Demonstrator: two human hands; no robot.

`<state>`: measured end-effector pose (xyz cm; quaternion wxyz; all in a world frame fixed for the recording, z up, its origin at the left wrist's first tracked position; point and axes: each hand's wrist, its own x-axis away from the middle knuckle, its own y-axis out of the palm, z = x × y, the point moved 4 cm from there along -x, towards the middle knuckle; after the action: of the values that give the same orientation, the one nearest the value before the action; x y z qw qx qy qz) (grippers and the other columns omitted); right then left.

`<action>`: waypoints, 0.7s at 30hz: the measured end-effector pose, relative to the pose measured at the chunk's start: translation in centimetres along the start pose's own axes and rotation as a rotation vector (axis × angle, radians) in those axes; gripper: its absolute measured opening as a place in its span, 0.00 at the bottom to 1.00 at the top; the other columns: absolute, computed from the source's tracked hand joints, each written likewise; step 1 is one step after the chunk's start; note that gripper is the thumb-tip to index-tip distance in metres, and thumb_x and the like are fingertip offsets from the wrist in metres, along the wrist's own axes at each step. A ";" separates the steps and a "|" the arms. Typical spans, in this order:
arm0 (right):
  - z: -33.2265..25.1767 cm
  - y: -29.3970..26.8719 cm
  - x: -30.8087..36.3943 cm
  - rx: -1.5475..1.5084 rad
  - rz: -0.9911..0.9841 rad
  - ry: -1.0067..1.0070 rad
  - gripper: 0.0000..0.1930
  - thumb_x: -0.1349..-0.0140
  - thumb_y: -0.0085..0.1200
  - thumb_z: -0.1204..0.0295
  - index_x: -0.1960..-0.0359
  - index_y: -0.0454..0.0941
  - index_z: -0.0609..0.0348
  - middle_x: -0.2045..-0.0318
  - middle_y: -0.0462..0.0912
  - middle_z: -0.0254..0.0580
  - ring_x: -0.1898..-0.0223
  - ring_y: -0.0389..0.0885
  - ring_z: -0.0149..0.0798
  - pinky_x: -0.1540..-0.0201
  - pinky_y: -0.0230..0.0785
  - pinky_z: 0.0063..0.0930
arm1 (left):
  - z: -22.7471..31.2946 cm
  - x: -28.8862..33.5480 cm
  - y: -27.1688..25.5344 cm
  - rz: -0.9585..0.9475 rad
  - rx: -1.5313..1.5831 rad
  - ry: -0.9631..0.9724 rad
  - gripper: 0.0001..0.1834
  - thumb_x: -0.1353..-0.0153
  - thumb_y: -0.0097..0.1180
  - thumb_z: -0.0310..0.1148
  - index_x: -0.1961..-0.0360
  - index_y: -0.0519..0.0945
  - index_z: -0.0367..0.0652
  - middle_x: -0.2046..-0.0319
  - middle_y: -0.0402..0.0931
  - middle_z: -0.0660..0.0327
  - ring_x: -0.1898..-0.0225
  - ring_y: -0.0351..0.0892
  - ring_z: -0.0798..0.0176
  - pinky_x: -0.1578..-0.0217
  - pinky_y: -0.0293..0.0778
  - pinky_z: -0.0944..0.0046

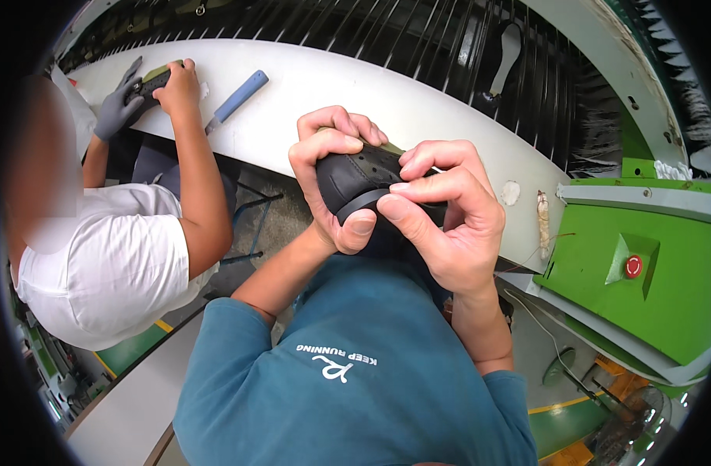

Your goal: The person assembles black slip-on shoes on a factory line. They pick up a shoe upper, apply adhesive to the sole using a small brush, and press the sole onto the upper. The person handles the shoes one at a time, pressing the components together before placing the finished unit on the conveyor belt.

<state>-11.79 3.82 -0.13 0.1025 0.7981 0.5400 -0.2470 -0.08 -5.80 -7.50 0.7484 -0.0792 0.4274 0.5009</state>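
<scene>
The person's left hand (309,182) was curled around a black, perforated, moulded clog-like shoe (352,177), its fingers bent over the upper side and its thumb pressed beneath, so that it had a firm hold. The right hand (463,225) was partly closed, thumb and forefinger brought together in a pinch at the smooth, curved black strap (362,203) along the shoe's near edge; whether the remaining fingers also touched the shoe could not be told. The shoe was held up in front of the chest of the person's teal short-sleeved shirt (355,388), between both hands and, as seen from above, over the near edge of a long white worktable (293,81).

To the left sat a co-worker in a white T-shirt (119,268), whose grey-gloved hand (116,113) and bare hand (178,87) held a dark, olive-edged perforated piece (150,84). Near that co-worker's bare forearm, a knife-like tool with a blue handle (241,95) lay on the worktable, its tip toward the near edge. At the table's right end lay a knobbly, cream-coloured stick (542,225), beside a bright green machine housing (596,225) that bore a round red button (633,266). Beyond the table ran a row of dark parallel bars (417,54).
</scene>
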 end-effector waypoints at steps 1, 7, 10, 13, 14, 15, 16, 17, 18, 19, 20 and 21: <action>0.1 -0.1 -0.1 -0.014 -0.024 -0.002 0.10 0.41 0.80 0.76 0.63 0.88 0.59 0.55 0.85 0.41 0.54 0.86 0.36 0.51 0.80 0.31 | -0.3 0.1 -0.2 0.004 0.012 0.017 0.43 0.35 0.68 0.66 0.38 0.66 0.43 0.45 0.61 0.48 0.50 0.75 0.52 0.49 0.80 0.46; 0.1 -0.5 -2.1 0.105 -0.148 0.097 0.07 0.38 0.77 0.77 0.67 0.87 0.60 0.53 0.86 0.43 0.52 0.88 0.38 0.48 0.81 0.33 | -1.3 0.6 -0.1 0.012 0.065 -0.081 0.39 0.31 0.65 0.60 0.38 0.66 0.39 0.45 0.62 0.48 0.52 0.76 0.54 0.50 0.79 0.49; 1.5 -0.2 -2.4 0.155 -0.103 0.104 0.07 0.37 0.76 0.77 0.67 0.87 0.60 0.53 0.87 0.45 0.53 0.88 0.38 0.48 0.81 0.33 | -2.7 1.2 -0.5 0.043 0.046 -0.138 0.36 0.27 0.61 0.58 0.37 0.67 0.37 0.46 0.64 0.49 0.52 0.77 0.55 0.50 0.78 0.51; 3.2 0.1 -2.3 0.207 -0.076 0.116 0.06 0.39 0.77 0.75 0.65 0.90 0.59 0.53 0.89 0.42 0.52 0.87 0.40 0.48 0.81 0.35 | -4.1 2.4 -0.9 0.101 0.037 -0.192 0.37 0.26 0.59 0.60 0.36 0.66 0.38 0.44 0.65 0.47 0.49 0.77 0.52 0.47 0.79 0.48; 3.5 0.2 -2.2 0.239 -0.077 0.114 0.06 0.39 0.77 0.75 0.64 0.91 0.59 0.53 0.89 0.41 0.52 0.87 0.41 0.48 0.80 0.35 | -4.3 2.9 -1.1 0.112 0.005 -0.217 0.38 0.25 0.58 0.62 0.36 0.65 0.39 0.44 0.66 0.47 0.48 0.77 0.51 0.46 0.78 0.47; 3.9 0.4 -1.8 0.243 -0.072 0.123 0.07 0.40 0.78 0.74 0.62 0.93 0.57 0.54 0.89 0.39 0.51 0.86 0.42 0.48 0.80 0.36 | -4.4 3.5 -1.5 0.124 -0.035 -0.244 0.38 0.25 0.57 0.64 0.35 0.65 0.40 0.44 0.67 0.47 0.47 0.77 0.49 0.44 0.78 0.45; 4.2 0.6 -1.2 0.269 -0.074 0.144 0.07 0.40 0.77 0.74 0.61 0.93 0.57 0.55 0.89 0.38 0.51 0.85 0.42 0.48 0.80 0.36 | -4.3 4.0 -2.0 0.122 -0.045 -0.250 0.38 0.24 0.57 0.64 0.35 0.64 0.40 0.44 0.68 0.46 0.46 0.78 0.48 0.44 0.79 0.44; 4.4 0.6 -0.6 0.295 -0.077 0.165 0.07 0.40 0.77 0.73 0.61 0.94 0.56 0.55 0.89 0.38 0.51 0.85 0.41 0.48 0.80 0.36 | -4.2 4.5 -2.5 0.120 -0.056 -0.256 0.38 0.24 0.56 0.63 0.35 0.64 0.39 0.44 0.68 0.46 0.45 0.78 0.47 0.43 0.79 0.44; 4.5 0.7 0.2 0.324 -0.074 0.196 0.08 0.41 0.77 0.73 0.60 0.94 0.56 0.55 0.89 0.37 0.51 0.85 0.41 0.48 0.80 0.36 | -4.2 5.2 -3.0 0.113 -0.063 -0.273 0.38 0.24 0.56 0.63 0.35 0.64 0.39 0.44 0.69 0.46 0.44 0.79 0.46 0.43 0.80 0.43; 4.6 1.0 0.8 0.326 -0.071 0.203 0.08 0.41 0.77 0.73 0.60 0.94 0.55 0.55 0.89 0.36 0.51 0.85 0.41 0.48 0.79 0.36 | -4.0 5.6 -3.5 0.080 -0.081 -0.252 0.38 0.24 0.55 0.63 0.35 0.64 0.38 0.43 0.70 0.44 0.41 0.80 0.43 0.41 0.80 0.41; 4.6 1.3 1.4 0.328 -0.068 0.210 0.08 0.41 0.77 0.73 0.60 0.94 0.54 0.56 0.89 0.35 0.51 0.85 0.41 0.47 0.78 0.36 | -3.8 6.0 -4.2 0.059 -0.107 -0.260 0.38 0.23 0.55 0.63 0.35 0.64 0.38 0.43 0.70 0.43 0.40 0.80 0.42 0.41 0.80 0.41; 4.6 1.5 2.0 0.330 -0.062 0.219 0.08 0.42 0.77 0.73 0.61 0.94 0.53 0.56 0.89 0.33 0.51 0.85 0.40 0.46 0.77 0.36 | -3.4 6.2 -4.8 0.034 -0.133 -0.270 0.38 0.23 0.54 0.63 0.35 0.65 0.38 0.42 0.70 0.43 0.40 0.80 0.41 0.40 0.80 0.41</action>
<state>-11.14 2.84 -5.25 -0.0967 0.8091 0.5246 -0.2467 2.71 -5.77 -15.57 0.7835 -0.0534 0.2899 0.5470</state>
